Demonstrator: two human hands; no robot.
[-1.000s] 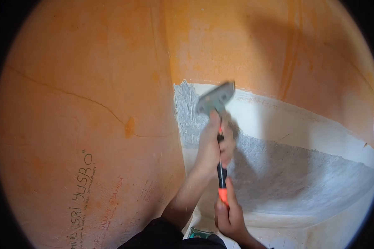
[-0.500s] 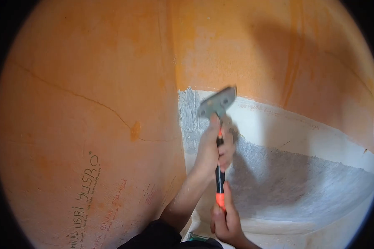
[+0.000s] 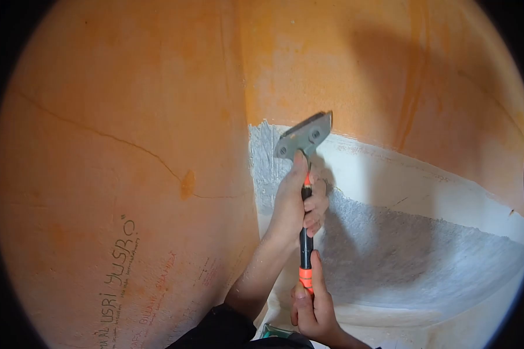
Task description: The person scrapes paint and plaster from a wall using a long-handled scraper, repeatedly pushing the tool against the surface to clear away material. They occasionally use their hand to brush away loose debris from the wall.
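Observation:
A long-handled scraper with a black and orange handle slants upward in front of the wall corner. Its grey metal head, with two screws showing, overlaps the top edge of the bared strip, near the orange paint. My left hand is wrapped round the upper handle, thumb pointing up against the head. Lower down, my right hand grips the orange end, one finger stretched along the shaft. The scraped patch beside the head shows rough grey and white.
Orange walls meet at a corner left of the scraper. The left wall carries a long crack and handwriting. On the right wall, a white band lies above a grey bare area. A green object shows at the bottom edge.
The scraper head has moved slightly upward along the wall, with both hands still around the handle. The view has shifted a little.

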